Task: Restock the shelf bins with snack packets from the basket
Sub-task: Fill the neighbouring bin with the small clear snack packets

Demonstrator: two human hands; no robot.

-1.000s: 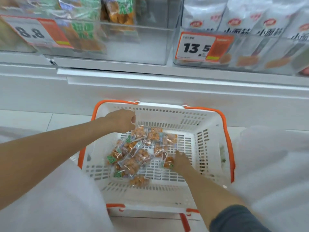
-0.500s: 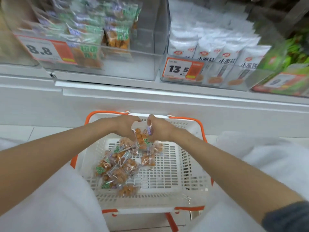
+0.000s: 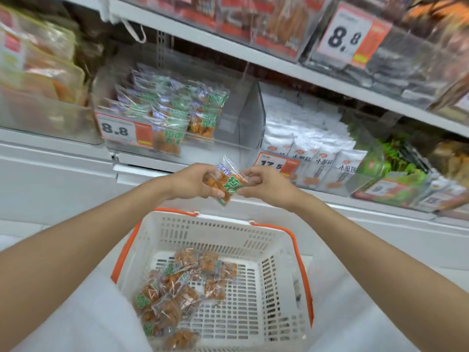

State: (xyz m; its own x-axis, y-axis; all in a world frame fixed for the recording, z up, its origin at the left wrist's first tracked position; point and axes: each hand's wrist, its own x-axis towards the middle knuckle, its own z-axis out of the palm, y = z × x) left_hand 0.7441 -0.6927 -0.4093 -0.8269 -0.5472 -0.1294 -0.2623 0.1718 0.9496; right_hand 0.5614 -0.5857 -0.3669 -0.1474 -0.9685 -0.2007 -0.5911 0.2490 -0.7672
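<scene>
A snack packet (image 3: 224, 182) is pinched between the left hand (image 3: 194, 182) and right hand (image 3: 266, 185), above the basket's (image 3: 218, 224) far rim; the carry step seems underway; next it likely needs lifting into the clear bin (image 3: 228, 138) of matching packets.

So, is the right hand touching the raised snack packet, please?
Touching. The head view shows the right hand pinching the snack packet at its green end; the left hand grips it.
</scene>
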